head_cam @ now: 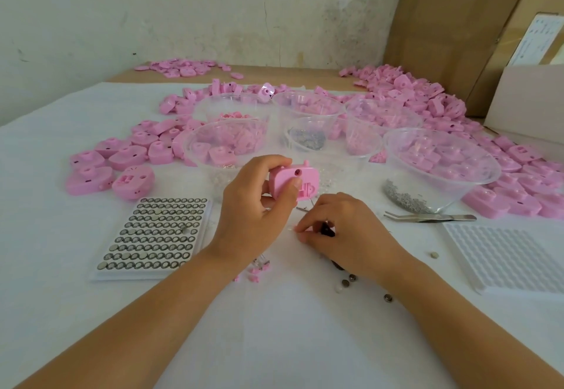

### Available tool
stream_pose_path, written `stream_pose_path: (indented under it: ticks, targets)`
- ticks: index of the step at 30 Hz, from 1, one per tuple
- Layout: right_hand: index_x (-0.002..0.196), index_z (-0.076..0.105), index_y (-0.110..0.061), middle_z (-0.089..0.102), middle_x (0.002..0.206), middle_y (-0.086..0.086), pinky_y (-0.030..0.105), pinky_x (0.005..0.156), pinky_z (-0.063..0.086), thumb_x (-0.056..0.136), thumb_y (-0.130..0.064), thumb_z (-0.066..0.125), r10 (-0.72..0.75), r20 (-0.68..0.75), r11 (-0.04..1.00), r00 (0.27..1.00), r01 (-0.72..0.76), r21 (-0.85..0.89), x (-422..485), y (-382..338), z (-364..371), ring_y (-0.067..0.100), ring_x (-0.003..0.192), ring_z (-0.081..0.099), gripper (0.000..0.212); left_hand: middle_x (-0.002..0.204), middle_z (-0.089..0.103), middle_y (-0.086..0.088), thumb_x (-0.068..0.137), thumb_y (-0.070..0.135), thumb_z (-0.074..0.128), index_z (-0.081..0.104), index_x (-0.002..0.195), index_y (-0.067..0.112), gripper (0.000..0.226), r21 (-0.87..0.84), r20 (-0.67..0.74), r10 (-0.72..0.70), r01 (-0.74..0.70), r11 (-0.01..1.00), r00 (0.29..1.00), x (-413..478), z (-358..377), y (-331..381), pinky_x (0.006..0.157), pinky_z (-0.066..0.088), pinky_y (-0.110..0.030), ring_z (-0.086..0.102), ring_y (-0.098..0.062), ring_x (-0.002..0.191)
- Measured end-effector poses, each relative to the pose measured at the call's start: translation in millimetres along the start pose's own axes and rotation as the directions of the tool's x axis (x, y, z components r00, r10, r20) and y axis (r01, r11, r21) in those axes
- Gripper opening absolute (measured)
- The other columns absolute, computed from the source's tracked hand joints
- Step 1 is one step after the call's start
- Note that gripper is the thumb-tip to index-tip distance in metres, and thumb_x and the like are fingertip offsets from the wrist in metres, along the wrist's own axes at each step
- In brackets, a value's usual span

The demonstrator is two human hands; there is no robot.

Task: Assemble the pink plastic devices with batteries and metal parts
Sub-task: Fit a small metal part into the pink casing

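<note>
Pink on white, with silver and grey.
The worktop's cloth (pixel 274 327) is white; the held device (pixel 308 175) and the shells (pixel 427 98) heaped toward the far edge are one bubblegum pink (many with a small dark dot). Silver batteries (pixel 152 233) form a regular grid near the left edge; grey metal parts (pixel 406 199) speckle a clear bowl (pixel 497 175).

At least six clear bowls (pixel 476 187), two trays (pixel 137 275), one pair of tweezers (pixel 433 217), two hands (pixel 253 214).

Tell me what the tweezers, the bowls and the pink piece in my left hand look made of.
Tweezers: probably steel, grey with a dull shine. Bowls: thin clear plastic; contents show through. Pink device: moulded plastic, even colour, soft sheen.
</note>
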State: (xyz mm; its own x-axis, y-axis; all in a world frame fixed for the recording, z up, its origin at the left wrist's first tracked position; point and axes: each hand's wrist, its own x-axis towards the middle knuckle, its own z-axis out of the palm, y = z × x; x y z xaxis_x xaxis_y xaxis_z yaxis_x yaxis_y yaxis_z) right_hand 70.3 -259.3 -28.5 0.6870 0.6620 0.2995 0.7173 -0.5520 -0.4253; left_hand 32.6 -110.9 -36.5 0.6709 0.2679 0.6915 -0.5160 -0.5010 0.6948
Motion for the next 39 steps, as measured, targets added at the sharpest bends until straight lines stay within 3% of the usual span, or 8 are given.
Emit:
stream_pose_path:
  ticks: [5, 7, 13, 21, 28, 35, 39]
  targets:
    - [0.091, 0.074, -0.025, 0.057, 0.077, -0.007, 0.011, 0.067, 0.035, 0.082, -0.012, 0.062, 0.016, 0.011, 1.000, 1.000, -0.016, -0.010, -1, 1, -2, 0.008, 0.075, 0.046, 0.020, 0.099, 0.061, 0.000, 0.084, 0.023, 0.059, 0.055, 0.102, 0.023, 0.018, -0.010, 0.015, 0.005, -0.004, 1.000, 1.000, 1, -1, -1, 0.060, 0.059, -0.038, 0.068, -0.023, 0.089]
    - [0.089, 0.075, -0.021, 0.061, 0.081, -0.003, 0.015, 0.070, 0.037, 0.082, -0.010, 0.061, 0.040, 0.006, 0.999, 0.999, -0.040, -0.005, 0, 3, -4, 0.011, 0.078, 0.049, 0.019, 0.100, 0.061, -0.001, 0.085, 0.022, 0.059, 0.055, 0.102, 0.022, 0.018, -0.010, 0.023, 0.020, -0.020, 1.000, 1.000, 4, -3, -1, 0.058, 0.059, -0.036, 0.068, -0.023, 0.090]
    - [0.088, 0.076, -0.024, 0.060, 0.081, -0.005, 0.009, 0.069, 0.032, 0.084, -0.031, 0.065, 0.041, 0.013, 0.999, 0.999, -0.041, -0.006, -1, 6, -6, 0.010, 0.081, 0.047, 0.013, 0.102, 0.061, -0.007, 0.086, 0.021, 0.058, 0.056, 0.103, 0.018, 0.017, -0.017, 0.014, 0.021, -0.021, 1.000, 1.000, 6, -5, -3, 0.056, 0.059, -0.032, 0.069, -0.021, 0.088]
    - [0.105, 0.071, -0.031, 0.050, 0.084, -0.008, 0.025, 0.077, 0.037, 0.088, -0.030, 0.061, 0.032, -0.016, 0.999, 0.999, -0.033, -0.042, 4, -1, 4, 0.012, 0.086, 0.039, 0.020, 0.101, 0.062, -0.006, 0.086, 0.022, 0.059, 0.056, 0.103, 0.018, 0.017, 0.000, 0.001, 0.021, -0.021, 1.000, 1.000, 8, -5, -1, 0.056, 0.059, -0.038, 0.068, -0.023, 0.089]
    - [0.094, 0.072, -0.033, 0.055, 0.085, -0.004, 0.019, 0.075, 0.030, 0.086, -0.031, 0.062, 0.087, 0.036, 0.996, 0.996, -0.086, -0.024, 9, -3, 4, 0.012, 0.087, 0.041, 0.013, 0.102, 0.063, -0.009, 0.085, 0.023, 0.058, 0.058, 0.103, 0.014, 0.020, 0.007, 0.022, -0.007, 0.007, 1.000, 1.000, 8, -5, 3, 0.058, 0.059, -0.040, 0.068, -0.024, 0.090]
    - [0.089, 0.072, -0.032, 0.059, 0.089, -0.003, 0.026, 0.082, 0.035, 0.083, -0.033, 0.065, 0.104, 0.033, 0.994, 0.994, -0.103, -0.028, 12, -8, 3, 0.015, 0.090, 0.042, 0.010, 0.099, 0.062, -0.002, 0.083, 0.022, 0.060, 0.058, 0.100, 0.018, 0.018, -0.029, 0.060, -0.092, 0.094, 0.995, 0.994, 7, -3, 9, 0.059, 0.059, -0.039, 0.069, -0.021, 0.086]
    - [0.082, 0.070, -0.027, 0.060, 0.094, -0.001, 0.030, 0.088, 0.037, 0.082, -0.026, 0.065, 0.092, 0.035, 0.996, 0.995, -0.092, -0.012, 15, -8, 6, 0.019, 0.091, 0.045, 0.006, 0.100, 0.062, -0.003, 0.086, 0.010, 0.065, 0.059, 0.101, 0.016, 0.016, -0.071, 0.059, -0.154, 0.158, 0.985, 0.986, 7, -3, 10, 0.061, 0.059, -0.039, 0.070, -0.021, 0.085]
